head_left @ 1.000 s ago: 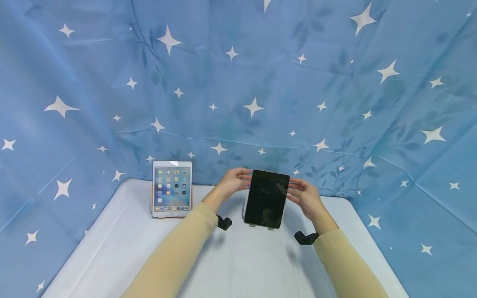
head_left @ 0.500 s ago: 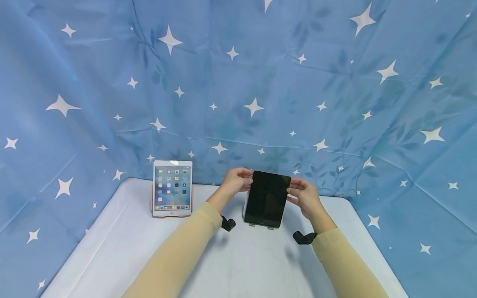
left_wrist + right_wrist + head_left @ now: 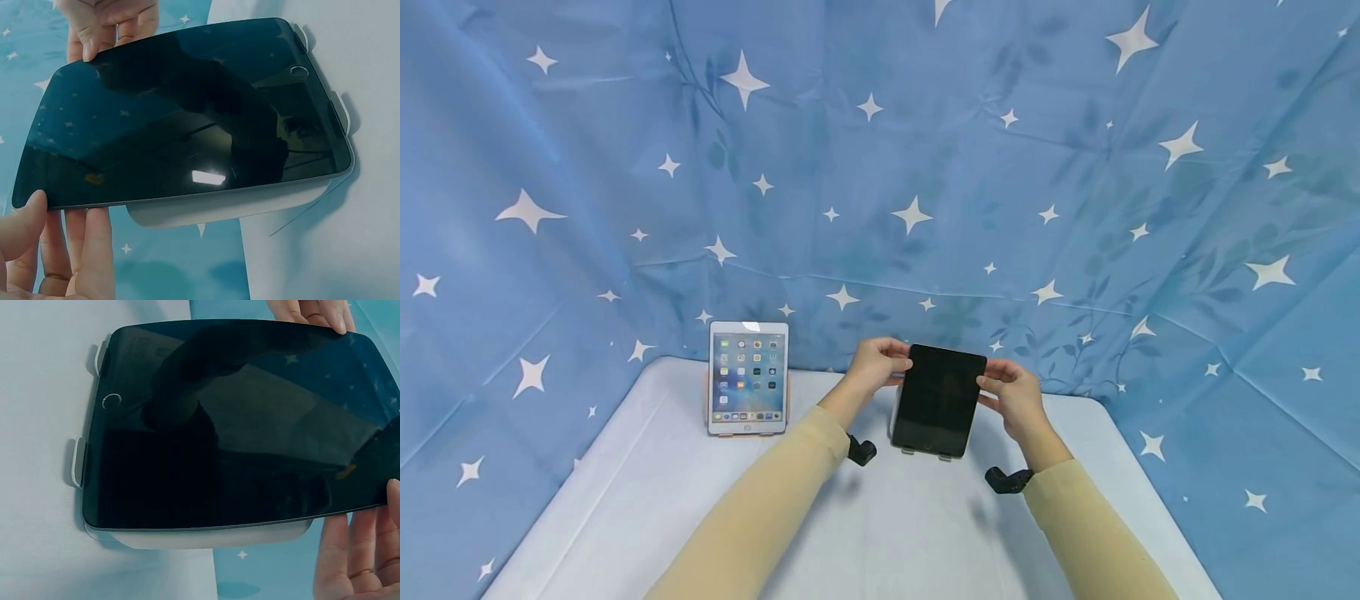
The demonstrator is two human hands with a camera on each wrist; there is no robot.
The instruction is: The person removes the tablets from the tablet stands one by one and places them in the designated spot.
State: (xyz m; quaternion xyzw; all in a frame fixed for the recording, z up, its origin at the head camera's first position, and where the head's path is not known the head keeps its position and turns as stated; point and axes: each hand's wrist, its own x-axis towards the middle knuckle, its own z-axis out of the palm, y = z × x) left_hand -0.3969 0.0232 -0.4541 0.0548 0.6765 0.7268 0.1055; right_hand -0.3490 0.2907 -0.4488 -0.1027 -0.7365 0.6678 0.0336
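Black and glossy, the dark tablet (image 3: 938,402) is sitting propped on a white stand (image 3: 206,537) at table centre, both hands pinching its upper corners: left hand (image 3: 875,367) at ten o'clock, right hand (image 3: 1011,398) at two. Uneven pressure could be tipping it off the stand's small lips.

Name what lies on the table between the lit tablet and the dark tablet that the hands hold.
In the head view, only the left hand and its sleeve cross between the lit tablet and the dark tablet; the white table there is otherwise bare.
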